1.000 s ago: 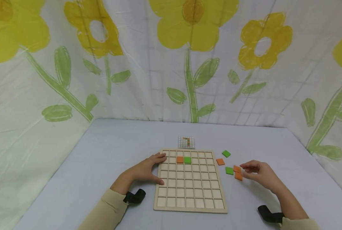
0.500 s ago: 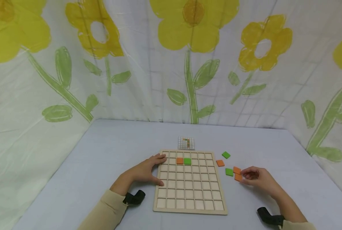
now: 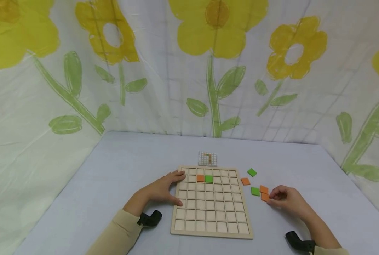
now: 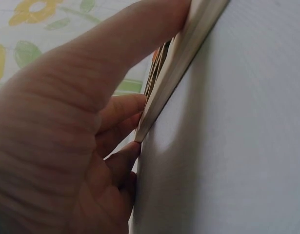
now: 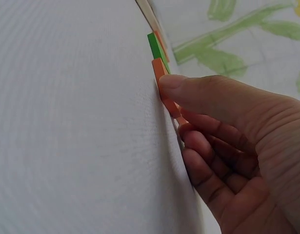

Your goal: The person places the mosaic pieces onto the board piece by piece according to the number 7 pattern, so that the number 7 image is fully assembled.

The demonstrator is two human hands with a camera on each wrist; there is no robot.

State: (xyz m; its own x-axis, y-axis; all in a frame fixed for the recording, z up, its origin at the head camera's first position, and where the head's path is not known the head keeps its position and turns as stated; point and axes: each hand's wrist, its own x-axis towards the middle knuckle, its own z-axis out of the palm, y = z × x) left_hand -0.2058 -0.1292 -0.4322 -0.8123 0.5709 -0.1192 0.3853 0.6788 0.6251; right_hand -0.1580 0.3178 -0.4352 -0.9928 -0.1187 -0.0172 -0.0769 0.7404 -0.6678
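A wooden grid board (image 3: 211,205) lies flat on the table, with an orange tile (image 3: 200,178) and a green tile (image 3: 209,179) side by side in its second row. My left hand (image 3: 160,188) rests on the board's left edge, thumb and fingers spread; the left wrist view shows the thumb on the rim (image 4: 176,63). To the right of the board, my right hand (image 3: 286,199) pinches an orange square tile (image 3: 264,197) at its near right corner. In the right wrist view the thumb lies against this orange tile (image 5: 160,87), and the other fingers are curled.
Beside the pinched tile lie another orange tile (image 3: 264,189) and a green tile (image 3: 255,191). Farther back are an orange tile (image 3: 245,181) and a green tile (image 3: 252,172). A small pattern card (image 3: 207,158) stands behind the board. A flowered curtain (image 3: 157,106) hangs behind the table.
My right hand has come down and slightly nearer, and its thumb and fingers have closed on the near orange tile. The left hand stays on the board.
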